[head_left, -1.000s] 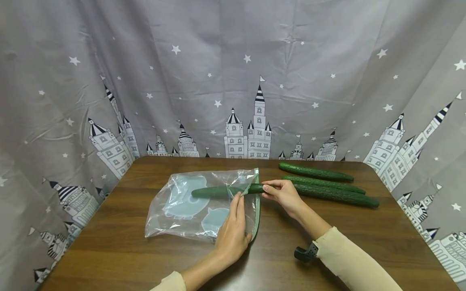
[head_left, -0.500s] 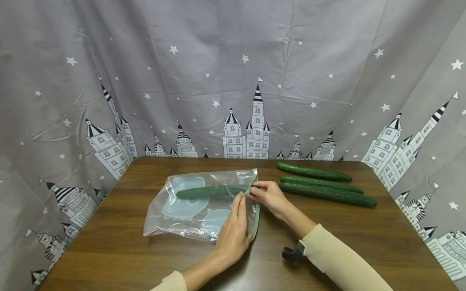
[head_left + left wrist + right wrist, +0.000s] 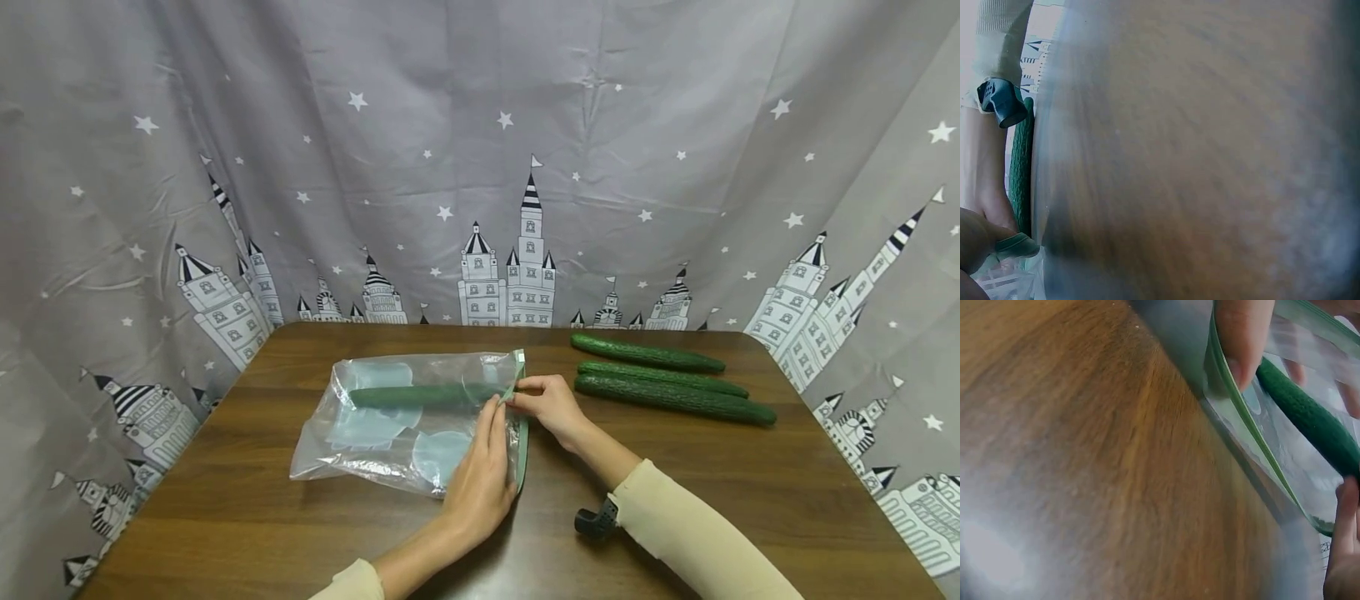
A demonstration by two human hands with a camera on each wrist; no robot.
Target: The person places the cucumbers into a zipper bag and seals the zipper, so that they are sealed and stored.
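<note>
A clear zip bag [image 3: 367,433] with pale blue printed shapes lies on the table, its green-edged mouth facing right. My left hand [image 3: 480,483] grips the bag at that mouth, the fingers on the upper layer and the thumb near the lower edge. One cucumber [image 3: 420,397] lies almost wholly inside, pointing left. At the opening my right hand [image 3: 553,411] pinches the cucumber's near end. The right wrist view shows the cucumber [image 3: 1310,415] between the parted bag layers, with my right thumb [image 3: 1347,506] at its end.
Right of the bag, several more cucumbers [image 3: 675,400] lie on the wooden table [image 3: 637,458], one of them [image 3: 645,353] farther back. A grey castle-print curtain [image 3: 420,167] hangs behind the table. A black device [image 3: 596,522] sits at my right wrist.
My right hand has moved left to the bag's mouth, sliding the cucumber deeper inside. The bag has shifted slightly left. My left hand has stayed nearly in place.
</note>
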